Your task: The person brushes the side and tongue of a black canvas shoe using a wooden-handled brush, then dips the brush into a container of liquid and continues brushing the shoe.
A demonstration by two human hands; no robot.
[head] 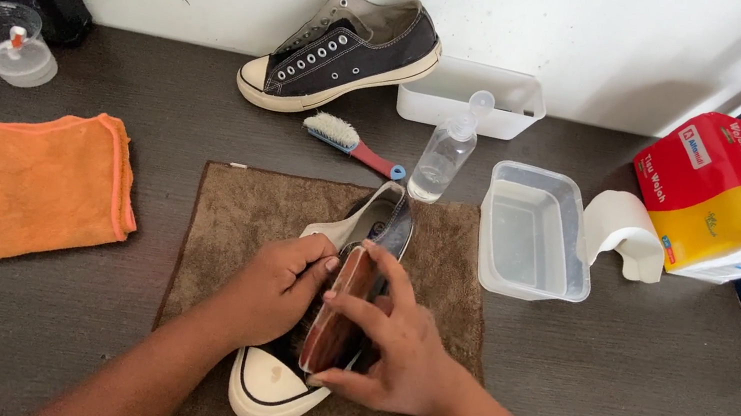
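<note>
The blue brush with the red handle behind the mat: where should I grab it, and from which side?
Take the blue brush by its red handle, the end nearer the spray bottle. It lies flat, bristle head pointing left toward the spare sneaker. Probably best from above with the right hand, fingers across the narrow handle, clear of the bottle.

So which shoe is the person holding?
The sneaker on the brown towel, gripped by the left hand while the right hand holds a brown brush. The other sneaker sits untouched by the wall.
</note>
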